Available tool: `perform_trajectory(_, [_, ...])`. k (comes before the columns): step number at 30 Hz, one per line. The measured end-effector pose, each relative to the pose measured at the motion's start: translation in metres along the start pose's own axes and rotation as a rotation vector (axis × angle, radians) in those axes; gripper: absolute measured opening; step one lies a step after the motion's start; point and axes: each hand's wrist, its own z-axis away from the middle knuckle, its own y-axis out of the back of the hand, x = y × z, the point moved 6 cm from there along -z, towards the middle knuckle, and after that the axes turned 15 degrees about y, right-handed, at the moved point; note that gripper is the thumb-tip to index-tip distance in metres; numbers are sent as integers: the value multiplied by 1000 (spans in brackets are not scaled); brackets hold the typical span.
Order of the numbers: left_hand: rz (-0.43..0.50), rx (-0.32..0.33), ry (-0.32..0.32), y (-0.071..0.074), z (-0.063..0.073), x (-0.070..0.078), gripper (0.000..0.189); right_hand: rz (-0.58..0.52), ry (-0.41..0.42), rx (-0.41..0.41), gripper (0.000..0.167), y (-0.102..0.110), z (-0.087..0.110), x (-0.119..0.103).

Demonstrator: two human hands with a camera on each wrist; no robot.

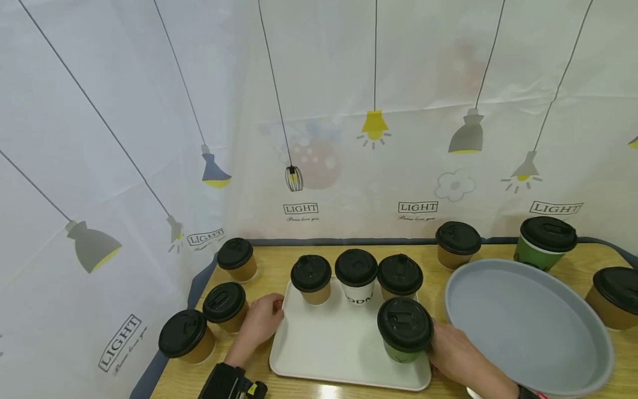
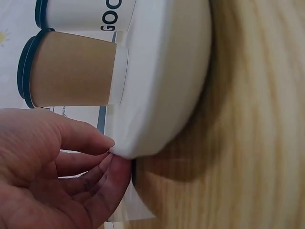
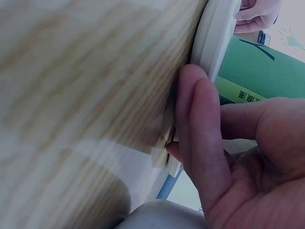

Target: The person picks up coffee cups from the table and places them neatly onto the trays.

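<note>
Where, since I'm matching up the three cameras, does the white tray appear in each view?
Head: the white tray lies in the lower middle.
Left wrist: it runs down the upper middle to the pinching fingertips.
Right wrist: part of it shows as a pale strip at the top, right of centre.
Shared landmark: the left hand, at the tray's left edge in head, at left in left wrist, top right in right wrist.

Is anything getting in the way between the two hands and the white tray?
Nothing visible is. The left hand pinches the white tray by its left edge, and the right hand touches its right edge. The green black-lidded cup stands on the tray close to the right hand, but not between hand and edge.
</note>
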Motion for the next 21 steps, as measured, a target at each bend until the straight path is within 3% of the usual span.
perform_trajectory(5, [18, 15, 10, 1, -8, -2, 25, 75, 81, 65, 19, -1, -6, 0])
perform_trajectory(16, [47, 43, 27, 1, -20, -3, 27, 37, -20, 11, 10, -2, -10, 0])
perform_trajectory(21, [73, 27, 41, -1, -20, -3, 30, 85, 14, 36, 12, -5, -7, -2])
